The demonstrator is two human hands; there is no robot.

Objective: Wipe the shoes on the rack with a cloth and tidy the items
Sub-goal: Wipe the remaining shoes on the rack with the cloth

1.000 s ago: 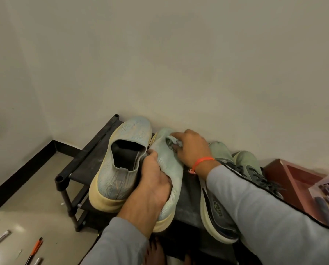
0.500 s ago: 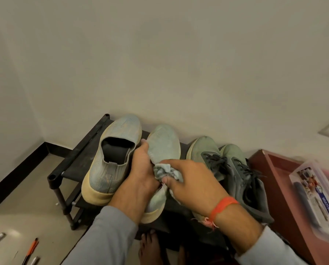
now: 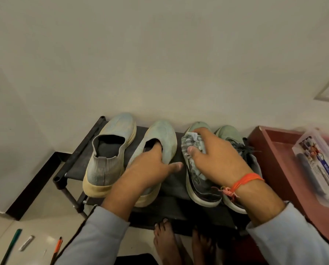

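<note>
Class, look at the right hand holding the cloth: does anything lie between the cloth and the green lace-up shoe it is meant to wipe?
Nothing visible does. The right hand presses the crumpled pale cloth directly onto the green lace-up shoe.

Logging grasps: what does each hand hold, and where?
Left hand: slip-on shoe, fingers inside its opening. Right hand: cloth, pressed onto laced shoe.

Left hand (image 3: 150, 165) reaches forward, fingers tucked out of sight, thumb out; right hand (image 3: 219, 157) lies palm-down, fingers spread.
</note>
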